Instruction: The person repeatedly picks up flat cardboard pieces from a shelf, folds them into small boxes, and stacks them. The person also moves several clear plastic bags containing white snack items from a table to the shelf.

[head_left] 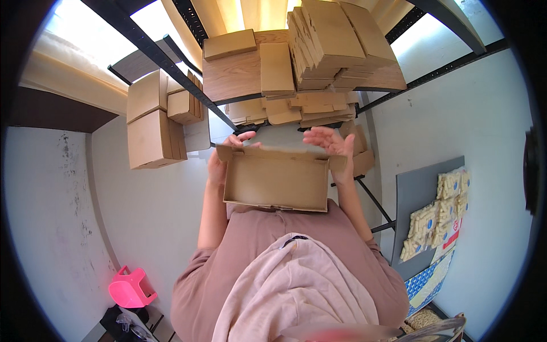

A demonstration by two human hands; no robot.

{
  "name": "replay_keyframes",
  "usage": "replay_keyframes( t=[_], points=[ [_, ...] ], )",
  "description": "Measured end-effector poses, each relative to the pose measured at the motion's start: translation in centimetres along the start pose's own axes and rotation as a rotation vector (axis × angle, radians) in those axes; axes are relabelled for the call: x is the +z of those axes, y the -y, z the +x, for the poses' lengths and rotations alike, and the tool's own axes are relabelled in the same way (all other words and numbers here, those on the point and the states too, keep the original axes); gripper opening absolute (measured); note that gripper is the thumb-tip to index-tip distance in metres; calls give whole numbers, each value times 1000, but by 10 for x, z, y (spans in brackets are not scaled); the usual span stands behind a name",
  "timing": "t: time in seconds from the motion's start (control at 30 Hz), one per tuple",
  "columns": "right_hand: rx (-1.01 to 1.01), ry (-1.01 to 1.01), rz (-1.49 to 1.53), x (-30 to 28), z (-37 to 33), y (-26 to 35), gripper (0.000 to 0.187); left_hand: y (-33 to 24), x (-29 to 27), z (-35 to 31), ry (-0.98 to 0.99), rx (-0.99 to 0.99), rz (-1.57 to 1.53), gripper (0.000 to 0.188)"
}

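Much of the left hand [224, 153] is tucked behind the far left corner of the open cardboard box [277, 179], so only the thumb and a few fingertips show above the rim; whether those fingers press the wall or merely rest there cannot be told. The box's near edge dips out of sight against the person's chest, and its underside is hidden altogether. The right hand [332, 146] is plainer: palm up, fingers spread and loose, at the far right corner, with the wrist close by the small side flap; it pinches nothing.

The box itself is shallow, rectangular, plain brown, held in the air in front of the chest, its inside bare. Its far wall stands up with a slightly ragged top edge, and short flaps stick out at both far corners.

Beyond the hands, a wooden shelf [233, 77] carries a leaning stack of folded boxes [330, 45]; more flat ones lie on the level beneath, partly shadowed. Assembled cartons [151, 122] sit to the left. A pink stool [131, 288] shows at the lower left, and packets of pale contents [439, 214] lie on a grey board at right, too small to make out.
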State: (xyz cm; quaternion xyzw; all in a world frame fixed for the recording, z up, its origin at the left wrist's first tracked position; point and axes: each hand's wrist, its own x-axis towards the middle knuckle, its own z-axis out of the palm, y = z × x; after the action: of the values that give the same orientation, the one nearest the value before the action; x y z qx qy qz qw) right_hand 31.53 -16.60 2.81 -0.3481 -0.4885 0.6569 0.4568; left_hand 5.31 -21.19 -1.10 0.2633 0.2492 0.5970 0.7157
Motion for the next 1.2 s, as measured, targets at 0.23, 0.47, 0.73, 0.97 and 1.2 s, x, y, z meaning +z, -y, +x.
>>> replay_keyframes(
  t=[0.23,0.47,0.73,0.97,1.2],
  points=[
    [-30,-73,154,3,17,25,77,13,-34,-3,-29,-28,-241,34],
    [-129,-45,-93,2,2,14,72,4,1,6,32,-47,-161,28],
    [127,50,-99,-18,-22,-14,45,10,-3,5,100,13,-13,36],
    [429,-198,327,-1,-21,-22,35,6,54,23,135,270,-360,94],
    [504,-308,678,15,-14,-37,31,58,37,23,54,449,464,93]
  ],
)
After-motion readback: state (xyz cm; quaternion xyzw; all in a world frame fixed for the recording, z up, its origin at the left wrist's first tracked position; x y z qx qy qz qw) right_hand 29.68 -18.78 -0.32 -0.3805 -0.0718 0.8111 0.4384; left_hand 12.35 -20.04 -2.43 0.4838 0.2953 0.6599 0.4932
